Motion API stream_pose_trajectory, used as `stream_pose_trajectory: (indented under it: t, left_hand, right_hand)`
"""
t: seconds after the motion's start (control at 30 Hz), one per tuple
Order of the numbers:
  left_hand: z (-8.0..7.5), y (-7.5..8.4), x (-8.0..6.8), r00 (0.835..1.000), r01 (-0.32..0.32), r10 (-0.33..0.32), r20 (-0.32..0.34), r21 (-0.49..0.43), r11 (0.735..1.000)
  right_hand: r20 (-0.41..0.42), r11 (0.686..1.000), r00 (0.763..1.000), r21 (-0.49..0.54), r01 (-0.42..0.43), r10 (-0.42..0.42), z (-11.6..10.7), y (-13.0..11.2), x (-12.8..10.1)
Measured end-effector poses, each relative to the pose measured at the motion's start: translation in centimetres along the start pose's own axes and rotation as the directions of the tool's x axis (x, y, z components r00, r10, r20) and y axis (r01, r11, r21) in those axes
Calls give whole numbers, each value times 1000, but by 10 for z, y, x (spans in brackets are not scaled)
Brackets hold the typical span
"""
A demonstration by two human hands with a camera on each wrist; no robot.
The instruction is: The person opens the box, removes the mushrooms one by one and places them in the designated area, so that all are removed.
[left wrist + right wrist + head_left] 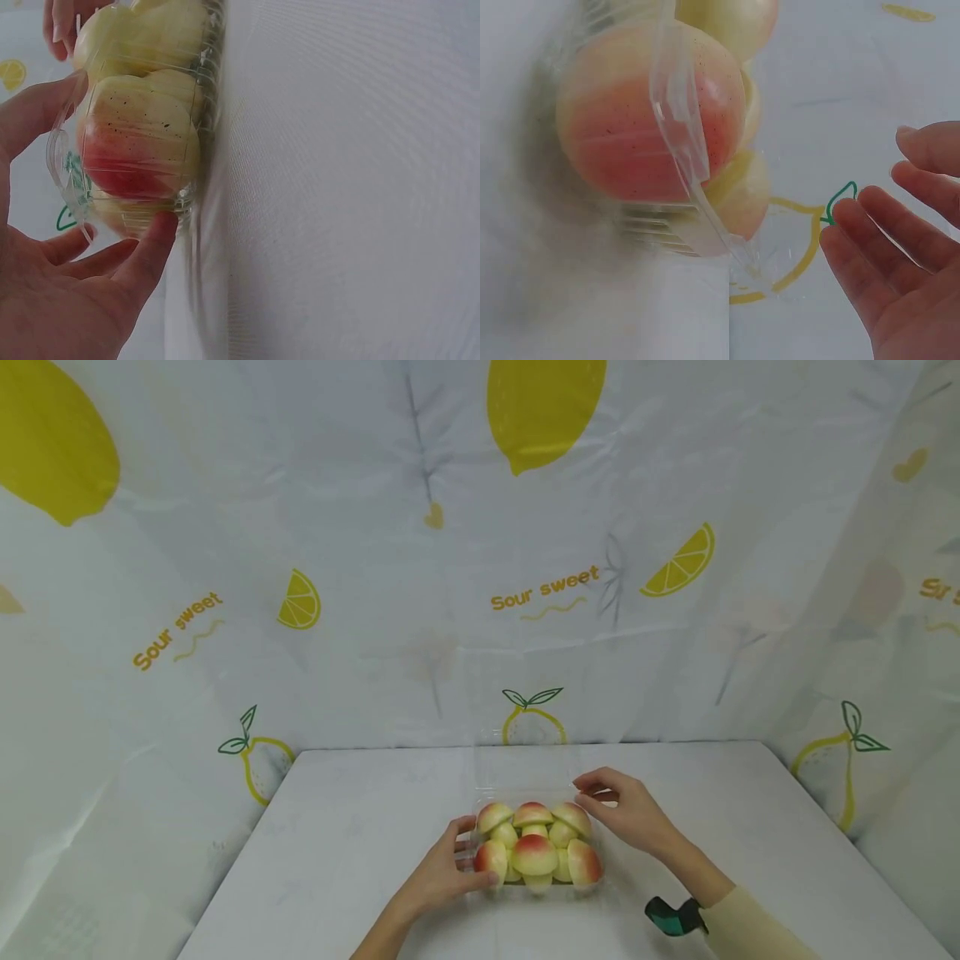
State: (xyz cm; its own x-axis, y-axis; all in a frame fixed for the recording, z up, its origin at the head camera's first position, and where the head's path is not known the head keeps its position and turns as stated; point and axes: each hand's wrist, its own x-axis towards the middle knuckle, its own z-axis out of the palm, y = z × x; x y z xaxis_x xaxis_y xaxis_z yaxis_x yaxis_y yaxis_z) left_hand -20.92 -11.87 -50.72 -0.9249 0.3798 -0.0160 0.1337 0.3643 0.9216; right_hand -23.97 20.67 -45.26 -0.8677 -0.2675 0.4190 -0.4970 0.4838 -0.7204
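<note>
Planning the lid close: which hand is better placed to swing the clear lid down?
Probably right. The right hand is open beside the raised lid; the left hand steadies the clamshell tray at its front-left corner.

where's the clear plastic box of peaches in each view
Head: the clear plastic box sits low centre on the white table, between both hands.
Left wrist: it fills the upper left, the left hand touching its near end.
Right wrist: upper left, the right hand apart from it.
Shared landmark: the red-blushed peaches inside.
</note>
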Motion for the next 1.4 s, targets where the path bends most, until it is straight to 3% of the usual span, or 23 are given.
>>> stream_pose_trajectory:
  t: [0.33,0.53,0.8,1.13,1.4]
  left_hand:
    - [-1,0,0,1000,7,-7,6,-6,1000]
    - [-1,2,-1,1000,5,-5,11,-5,1000]
    - [-1,-1,2,1000,10,-10,4,-11,1000]
    - [0,0,1,1000,14,-14,3,-11,1000]
    - [0,1,0,1000,24,-24,7,-10,1000]
  right_hand:
    - [152,996,987,75,43,-54,7,-12,-9]
    - [233,993,971,112,25,-51,15,-17,-13]
    - [260,984,958,160,82,-122,25,-17,-16]
    - [328,985,932,130,116,-153,39,-15,-19]
    - [314,970,918,103,220,-242,50,-7,-20]
